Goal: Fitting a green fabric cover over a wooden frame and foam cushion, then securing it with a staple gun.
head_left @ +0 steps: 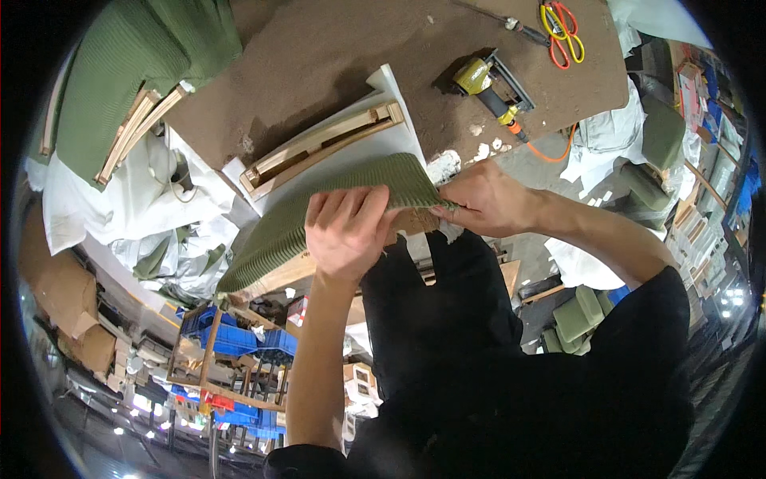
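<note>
One green ribbed padded piece lies at the near edge of the surface, its long axis slanting from near left to far right. The right hand pinches its cloth at the right end; just left, the left hand grips over its top, knuckles up, fingers curled.

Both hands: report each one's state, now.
Left hand: closed, gripping the ribbed green upholstered piece.
Right hand: closed, pinching the fabric edge at that piece's right end.
</note>
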`<action>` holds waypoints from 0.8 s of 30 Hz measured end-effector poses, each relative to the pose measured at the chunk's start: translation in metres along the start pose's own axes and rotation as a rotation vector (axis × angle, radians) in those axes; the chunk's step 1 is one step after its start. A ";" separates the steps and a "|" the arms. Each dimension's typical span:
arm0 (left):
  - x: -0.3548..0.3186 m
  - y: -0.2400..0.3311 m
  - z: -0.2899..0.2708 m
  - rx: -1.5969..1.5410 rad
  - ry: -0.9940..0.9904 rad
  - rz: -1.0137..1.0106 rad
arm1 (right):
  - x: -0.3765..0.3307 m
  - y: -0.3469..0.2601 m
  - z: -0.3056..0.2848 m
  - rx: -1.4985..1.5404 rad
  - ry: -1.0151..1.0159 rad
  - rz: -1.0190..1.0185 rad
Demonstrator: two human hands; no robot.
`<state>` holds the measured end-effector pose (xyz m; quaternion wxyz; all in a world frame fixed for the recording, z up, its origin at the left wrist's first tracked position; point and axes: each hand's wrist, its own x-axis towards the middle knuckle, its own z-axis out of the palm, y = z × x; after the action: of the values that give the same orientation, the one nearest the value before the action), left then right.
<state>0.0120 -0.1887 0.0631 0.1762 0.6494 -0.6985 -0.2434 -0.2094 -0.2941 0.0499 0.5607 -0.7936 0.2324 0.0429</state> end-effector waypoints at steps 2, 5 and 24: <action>0.003 -0.003 -0.002 -0.005 -0.011 0.020 | -0.001 -0.007 -0.005 0.001 -0.084 0.073; 0.002 -0.006 0.001 -0.023 -0.028 0.076 | -0.010 -0.010 -0.001 0.029 -0.033 0.022; -0.023 0.004 0.021 0.216 -0.117 0.097 | -0.022 -0.090 0.010 0.905 1.353 -0.488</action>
<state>-0.0012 -0.1631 0.0497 0.0756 0.6147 -0.7604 -0.1954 -0.1891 -0.2543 0.1319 0.5579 -0.3753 0.3347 -0.6602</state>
